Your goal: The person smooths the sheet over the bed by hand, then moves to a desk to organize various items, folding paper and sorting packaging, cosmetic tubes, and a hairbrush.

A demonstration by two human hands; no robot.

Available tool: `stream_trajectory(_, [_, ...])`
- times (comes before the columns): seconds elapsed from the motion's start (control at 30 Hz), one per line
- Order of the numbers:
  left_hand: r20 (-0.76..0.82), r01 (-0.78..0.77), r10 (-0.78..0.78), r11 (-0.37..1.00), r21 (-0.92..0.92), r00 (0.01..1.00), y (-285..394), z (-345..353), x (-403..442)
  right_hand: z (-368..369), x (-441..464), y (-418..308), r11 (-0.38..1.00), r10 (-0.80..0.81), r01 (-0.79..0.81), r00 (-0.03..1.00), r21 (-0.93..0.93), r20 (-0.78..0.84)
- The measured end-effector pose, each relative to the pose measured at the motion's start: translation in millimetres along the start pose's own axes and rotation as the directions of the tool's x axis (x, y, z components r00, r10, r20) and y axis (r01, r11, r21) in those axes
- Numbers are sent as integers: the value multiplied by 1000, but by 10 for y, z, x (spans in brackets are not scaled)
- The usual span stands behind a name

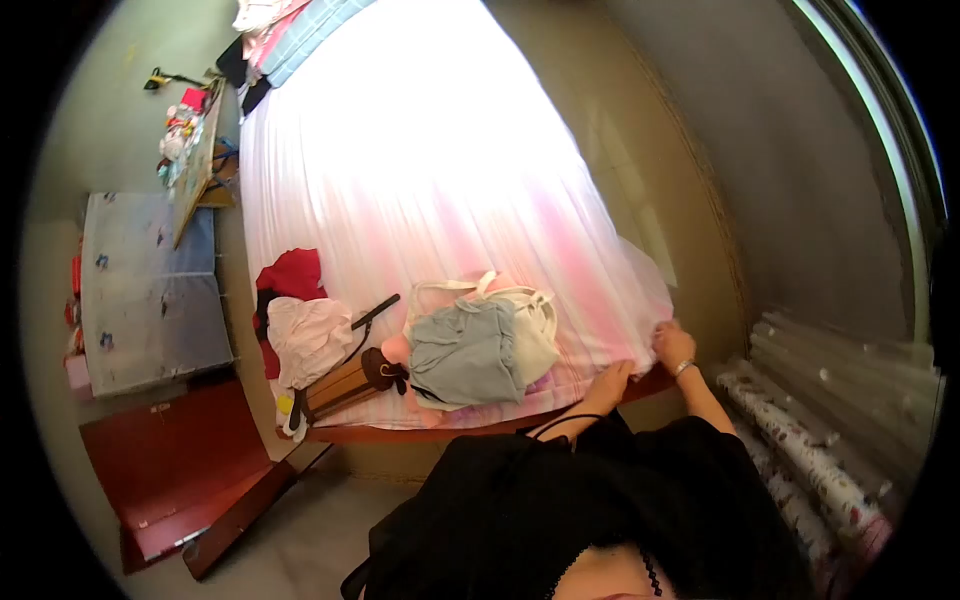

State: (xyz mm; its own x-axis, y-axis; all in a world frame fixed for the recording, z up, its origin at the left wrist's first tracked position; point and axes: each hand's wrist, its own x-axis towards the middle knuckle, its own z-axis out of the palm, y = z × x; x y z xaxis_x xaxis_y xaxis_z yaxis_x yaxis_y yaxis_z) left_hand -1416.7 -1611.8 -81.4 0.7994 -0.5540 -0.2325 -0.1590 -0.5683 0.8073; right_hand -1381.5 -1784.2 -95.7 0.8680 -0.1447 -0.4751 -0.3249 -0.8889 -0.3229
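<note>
A pink and white striped bed sheet (450,200) covers the bed, its upper part washed out by bright light. At the near right corner, my right hand (674,346) is closed on the sheet's edge, with a bracelet at the wrist. Just left of it, my left hand (608,384) grips the same edge by the wooden bed frame (650,385); its fingertips are partly hidden. Nearest to my left hand among the loose things are grey shorts (465,350), lying on a cream cloth bag (538,325).
Left of the shorts lie a brown folded umbrella (345,388), a pale pink garment (305,335) and a red garment (292,270). An open reddish-brown cabinet (180,460) stands at the lower left. Patterned rolls (800,450) lean at the right by the wall.
</note>
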Motion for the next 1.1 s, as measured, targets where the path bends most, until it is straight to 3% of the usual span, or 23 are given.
stream_trajectory(0.03, [88, 33, -33, 999, 3, 996, -68, 57, -15, 66, -95, -20, 990, -129, 126, 990, 55, 55])
stream_trajectory(0.07, [184, -69, 49, 992, 102, 982, -145, 70, 33, 3, -173, -114, 985, -153, 166, 965, -42, 212])
stream_trajectory(0.1, [291, -175, 117, 968, 181, 950, -269, 148, 11, 42, -186, -101, 979, -154, 181, 959, -98, 238])
stream_trajectory(0.17, [172, -131, 145, 987, -90, 974, -556, 326, -30, 149, -191, -26, 955, -137, 202, 949, -217, 283])
stream_trajectory(0.23, [486, 123, -101, 992, -14, 868, -197, -88, 124, 160, -237, -31, 929, -113, 206, 949, -308, 294])
stream_trajectory(0.3, [416, 26, 8, 997, -76, 910, -444, 156, 146, 154, -208, -64, 916, -97, 194, 957, -351, 275])
stream_trajectory(0.37, [333, 41, -8, 995, -92, 943, -375, 258, 38, 224, -214, -88, 888, -124, 240, 947, -393, 296])
stream_trajectory(0.43, [301, 158, -240, 949, 273, 923, -177, 183, 54, 135, -124, -148, 896, -118, 230, 948, -379, 296])
stream_trajectory(0.47, [101, 42, -88, 921, 388, 991, -168, 256, -47, 113, -33, -159, 938, -61, 168, 941, -303, 333])
stream_trajectory(0.5, [-117, -18, 90, 860, 511, 989, -80, 255, -137, 108, 77, -175, 969, -12, 104, 927, -224, 376])
stream_trajectory(0.53, [-150, 17, 66, 870, 492, 986, 16, 204, -198, 123, 183, -198, 968, -31, 120, 928, -220, 370])
stream_trajectory(0.6, [-211, 89, 15, 877, 472, 977, 145, 143, -283, 204, 395, -211, 998, 4, -40, 787, 44, 617])
stream_trajectory(0.63, [-239, 240, -155, 892, 383, 958, 195, 144, -333, 298, 419, -182, 999, -22, -3, 776, 39, 630])
stream_trajectory(0.67, [-260, 395, -327, 875, 281, 909, 229, 151, -329, 421, 407, -132, 992, -29, -49, 810, 117, 586])
stream_trajectory(0.7, [-295, 443, -366, 856, 265, 883, 225, 188, -313, 396, 389, -156, 977, -33, -89, 835, 194, 549])
stream_trajectory(0.77, [-440, 654, -557, 750, 96, 704, 188, 316, -405, 211, 371, -242, 973, -49, -95, 808, 212, 588])
stream_trajectory(0.83, [-550, 715, -593, 699, 12, 589, 218, 361, -458, 251, 462, -259, 758, -190, -231, 817, 610, 545])
stream_trajectory(0.87, [-642, 732, -586, 679, -55, 494, 188, 348, -449, 13, 411, -410, 753, -214, -203, 824, 626, 525])
stream_trajectory(0.9, [-594, 779, -667, 619, -104, 450, 52, 429, -493, -154, 367, -506, 767, -239, -188, 804, 614, 545])
stream_trajectory(0.97, [-383, 489, -900, 435, -756, 209, 82, 258, -383, -389, 352, -709, 767, -401, 22, 796, 642, 453])
stream_trajectory(1.0, [-220, 101, -941, 253, -962, 258, 58, 193, -371, -442, 274, -759, 702, -447, 100, 833, 705, 327])
stream_trajectory(1.03, [-113, -294, -920, -2, -956, 375, -27, 177, -374, -365, 259, -713, 693, -481, 125, 814, 710, 326])
stream_trajectory(1.1, [-347, -690, -734, -223, -689, 583, 245, -109, -358, -264, 302, -549, 627, -501, 67, 798, 776, 336])
